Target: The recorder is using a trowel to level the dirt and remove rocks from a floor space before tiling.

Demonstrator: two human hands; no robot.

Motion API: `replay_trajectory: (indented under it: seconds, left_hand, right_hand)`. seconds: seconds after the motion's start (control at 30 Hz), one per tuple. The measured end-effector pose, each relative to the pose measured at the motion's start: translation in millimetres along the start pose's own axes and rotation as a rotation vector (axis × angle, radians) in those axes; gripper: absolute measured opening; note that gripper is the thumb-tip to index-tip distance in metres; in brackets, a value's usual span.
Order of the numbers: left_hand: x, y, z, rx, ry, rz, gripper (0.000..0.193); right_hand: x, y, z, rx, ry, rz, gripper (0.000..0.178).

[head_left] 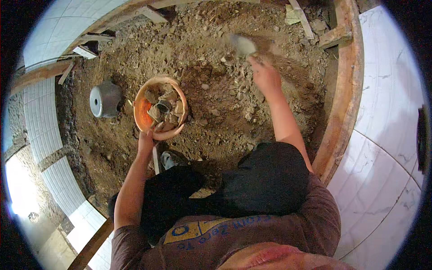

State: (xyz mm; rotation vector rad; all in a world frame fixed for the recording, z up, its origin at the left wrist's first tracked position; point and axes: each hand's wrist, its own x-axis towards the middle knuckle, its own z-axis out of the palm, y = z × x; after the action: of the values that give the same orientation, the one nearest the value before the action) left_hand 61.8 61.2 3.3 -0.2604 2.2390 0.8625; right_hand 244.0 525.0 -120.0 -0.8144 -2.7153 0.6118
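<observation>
My left hand (146,137) is closed on the near rim of an orange bucket (143,110). Inside the bucket lie chunks of rubble (169,96) and a short grey ring-shaped piece (164,106). Stretched out to the far right, my right hand (266,77) grips a trowel (244,45), its pale blade just over the loose soil (216,85). The blade is smeared by motion, so whether it touches the ground is unclear. Fingers cover most of the trowel's handle.
A grey rounded metal vessel (105,100) with a hole in its end lies left of the bucket. Wooden beams (345,112) frame the dirt, with white tiles (382,148) beyond on the right. Short wood pieces (302,20) stick out at the far edge. My shoe (173,159) is near the bucket.
</observation>
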Motion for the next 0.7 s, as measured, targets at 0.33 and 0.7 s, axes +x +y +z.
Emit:
replay_trajectory:
  seconds: [0.33, 0.7]
  left_hand:
    - [30, -42, -37, -0.291, -0.059, 0.004, 0.036]
    - [-26, 61, -100, 1.142, -0.026, 0.155, 0.048]
  right_hand:
    - [-4, -50, -45, 0.007, -0.001, -0.153, 0.038]
    - [7, -25, -48, -0.076, -0.030, 0.074, 0.034]
